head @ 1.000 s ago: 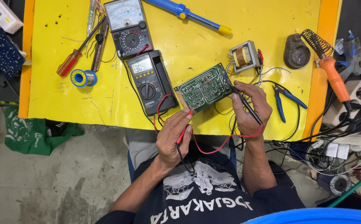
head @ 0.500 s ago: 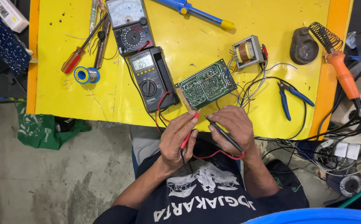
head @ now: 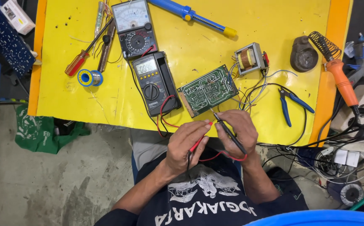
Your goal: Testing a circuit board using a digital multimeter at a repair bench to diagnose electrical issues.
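Observation:
My left hand [head: 187, 144] grips a red test probe [head: 202, 134] just below the table's near edge. My right hand [head: 237, 130] grips a black test probe [head: 228, 129], its tip pointing up toward a green circuit board [head: 208, 90]. Both probe tips sit just short of the board, close to each other. Red and black leads run from the probes to a black digital multimeter [head: 153, 81] lying left of the board. Thin wires join the board to a small transformer [head: 249, 58].
On the yellow table [head: 274, 25] lie an analog meter [head: 134, 27], a red screwdriver [head: 81, 58], a solder spool [head: 90, 77], a blue desoldering pump [head: 194, 16] and blue pliers [head: 288, 104]. An orange soldering iron [head: 341, 81] rests at the right edge among tangled cables.
Both hands have drawn back from the circuit board toward my body. The probe tips that touched the board's near edge are now off it, close together.

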